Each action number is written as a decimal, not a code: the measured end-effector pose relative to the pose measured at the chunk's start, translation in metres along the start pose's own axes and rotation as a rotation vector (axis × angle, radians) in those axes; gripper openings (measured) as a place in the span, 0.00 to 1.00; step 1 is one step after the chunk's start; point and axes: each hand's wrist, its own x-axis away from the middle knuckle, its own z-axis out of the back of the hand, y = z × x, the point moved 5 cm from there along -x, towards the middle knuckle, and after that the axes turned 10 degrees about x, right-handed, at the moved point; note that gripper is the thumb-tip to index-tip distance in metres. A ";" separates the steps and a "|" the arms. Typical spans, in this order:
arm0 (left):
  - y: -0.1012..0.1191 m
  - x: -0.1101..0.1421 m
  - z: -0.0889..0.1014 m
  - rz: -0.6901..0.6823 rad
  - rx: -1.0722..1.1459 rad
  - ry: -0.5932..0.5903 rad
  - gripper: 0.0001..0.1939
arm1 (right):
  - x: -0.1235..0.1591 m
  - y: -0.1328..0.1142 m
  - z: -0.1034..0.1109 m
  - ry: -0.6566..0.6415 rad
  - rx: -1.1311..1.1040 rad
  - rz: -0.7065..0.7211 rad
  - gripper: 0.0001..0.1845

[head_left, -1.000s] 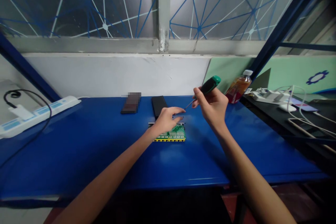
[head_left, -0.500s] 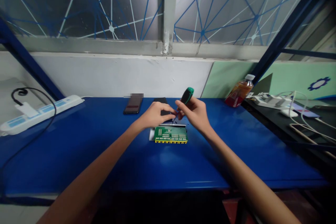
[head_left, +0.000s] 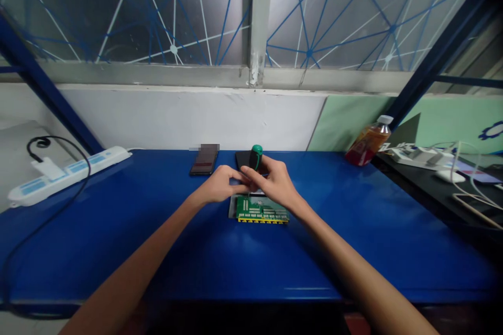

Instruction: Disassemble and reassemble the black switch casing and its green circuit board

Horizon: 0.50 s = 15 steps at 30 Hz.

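Observation:
In my right hand (head_left: 273, 180) is a screwdriver (head_left: 257, 156) with a green and black handle, held nearly upright. Its lower end is hidden by my fingers, above the back edge of a green circuit board (head_left: 261, 208). Yellow parts run along the board's front edge, and a pale metal piece (head_left: 233, 207) shows at its left side. The thumb and forefinger of my left hand (head_left: 220, 186) curl together at the screwdriver's lower part, against my right fingers. Whether they grip the shaft or something small is hidden.
Behind my hands lies a black flat object (head_left: 242, 159), partly covered. A dark phone (head_left: 205, 159) rests left of it on the blue table (head_left: 165, 235). A white power strip (head_left: 74, 172) with a black cable is at left; a drink bottle (head_left: 369, 141) stands at back right.
My right hand has moved left and down, bringing the screwdriver from slanted to nearly upright behind the board. My left hand has shifted left, its thumb and forefinger coming together. The view has turned slightly.

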 end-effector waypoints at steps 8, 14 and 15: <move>0.001 0.006 -0.001 0.030 0.024 -0.004 0.10 | 0.004 0.002 -0.005 -0.032 -0.052 0.006 0.18; 0.005 0.009 -0.002 0.017 0.004 0.011 0.10 | 0.005 0.001 -0.004 -0.044 -0.043 0.016 0.18; 0.005 0.009 -0.002 0.017 0.002 0.012 0.10 | 0.005 0.000 -0.004 -0.042 -0.043 0.017 0.18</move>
